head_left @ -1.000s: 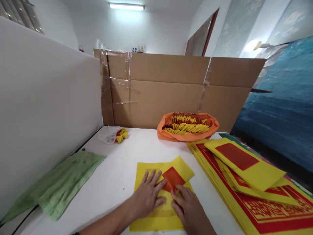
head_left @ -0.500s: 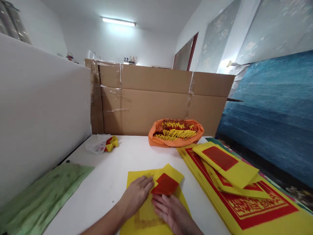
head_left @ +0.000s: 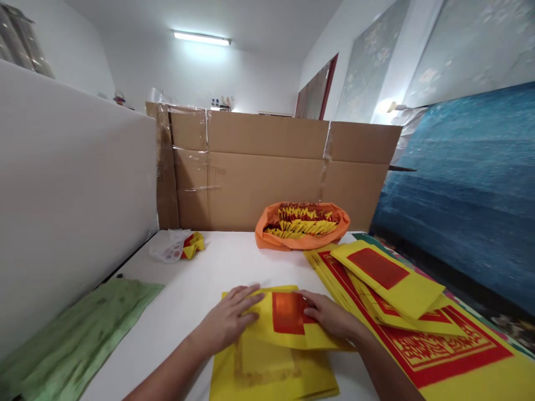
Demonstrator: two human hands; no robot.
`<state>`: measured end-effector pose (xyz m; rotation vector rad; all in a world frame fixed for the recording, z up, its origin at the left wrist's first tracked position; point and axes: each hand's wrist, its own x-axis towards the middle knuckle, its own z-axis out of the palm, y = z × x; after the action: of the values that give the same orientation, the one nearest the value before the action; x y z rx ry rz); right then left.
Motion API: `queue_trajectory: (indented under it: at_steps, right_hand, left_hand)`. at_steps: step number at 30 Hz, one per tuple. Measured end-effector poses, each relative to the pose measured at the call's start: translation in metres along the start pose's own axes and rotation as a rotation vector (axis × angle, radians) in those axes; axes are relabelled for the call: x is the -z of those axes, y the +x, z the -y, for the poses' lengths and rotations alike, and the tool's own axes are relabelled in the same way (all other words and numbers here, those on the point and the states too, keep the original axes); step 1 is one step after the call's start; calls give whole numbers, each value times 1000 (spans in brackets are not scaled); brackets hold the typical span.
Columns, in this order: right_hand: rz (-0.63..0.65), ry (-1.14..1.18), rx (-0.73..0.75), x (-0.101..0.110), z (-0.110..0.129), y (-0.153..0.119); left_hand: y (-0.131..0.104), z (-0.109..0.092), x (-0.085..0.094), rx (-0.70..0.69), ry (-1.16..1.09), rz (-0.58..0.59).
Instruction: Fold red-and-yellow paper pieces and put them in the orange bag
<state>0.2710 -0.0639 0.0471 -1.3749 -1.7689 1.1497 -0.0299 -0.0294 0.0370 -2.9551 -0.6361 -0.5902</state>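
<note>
A yellow paper with a red block [head_left: 288, 314] lies across a larger yellow sheet [head_left: 267, 367] on the white table. My left hand [head_left: 234, 314] rests on the left end of the upper paper, its fingers spread. At the paper's right side, my right hand [head_left: 328, 313] has its fingers curled over a layer that overlaps the red block; its fingertips press on the paper. On the right lie yellow sheets with red print [head_left: 438, 345], topped by smaller yellow papers with a red block [head_left: 378, 267].
An orange bag [head_left: 301, 243] of folded yellow-and-red papers stands before the cardboard wall [head_left: 267, 172]. A clear plastic bag [head_left: 169, 248] and folded yellow-and-red piece [head_left: 194, 245] lie back left. A green cloth [head_left: 83, 323] covers the left edge.
The upper paper was angled with its corner up and now lies straighter and wider across the sheet. My right hand has moved up and right; my left fingers have spread.
</note>
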Motion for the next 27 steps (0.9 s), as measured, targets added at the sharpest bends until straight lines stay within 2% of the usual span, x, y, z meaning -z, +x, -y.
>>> queue_trajectory:
  at_steps: [3,5,6,7,9,11,13,15,18,22,27]
  right_hand:
    - [-175,-387,-23,-13,-15,8]
    - [-291,-516,0,-31,-16,7]
    - [-302,-520,26,-41,-15,5]
    - [-261,-483,55,-50,-14,2]
    - [-98,-356,104,-67,-10,-5]
    - [7,-288,133,-79,-9,-10]
    - [-32,-274,131,-88,-11,-10]
    - [-143,-259,99,-93,-16,-7]
    - [-266,-221,24,-96,-24,-2]
    - [-353,-239,3,-96,-31,2]
    - [-337,-353,64,-94,-32,4]
  left_hand:
    - [1,-12,-12,-12,-189,56]
    - [0,-19,-21,53,-275,86]
    - [-2,-21,-25,99,-306,95]
    - [-3,-20,-29,152,-340,103]
    - [-6,-14,-33,262,-454,120]
    - [-9,-3,-37,389,-639,123]
    - [-10,7,-42,514,-844,93]
    - [-10,12,-46,625,-966,20]
    - [-5,12,-47,725,-945,-78]
    - [5,5,-42,774,-828,-126]
    - [9,2,-40,748,-716,-109]
